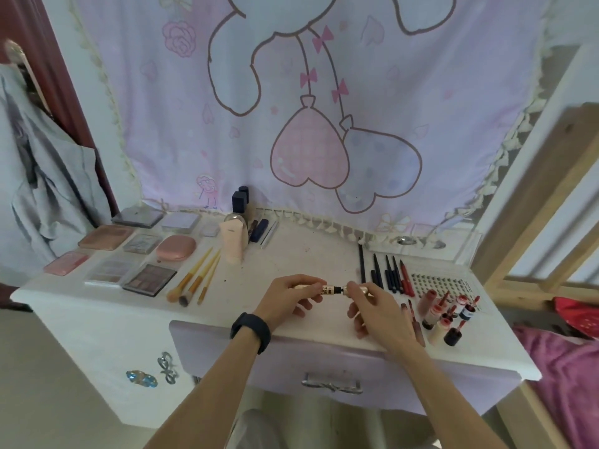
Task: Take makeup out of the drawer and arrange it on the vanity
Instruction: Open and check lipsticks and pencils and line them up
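White table (291, 254) with a lilac drawer front (259, 361). Gold tube (330, 289) with a black neck. Pink compact (176, 247), yellow-handled brushes (197, 277), navy, black and red pencils (393, 273). Lilac curtain (453, 92) patterned with pink and lilac heart balloons.

Bare forearms; black band (250, 332) on left wrist.

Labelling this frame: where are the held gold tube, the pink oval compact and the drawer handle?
gold tube (328, 289): head view, its labelled middle section.
pink oval compact (176, 247): head view, lid centre.
drawer handle (332, 386): head view, middle bow.
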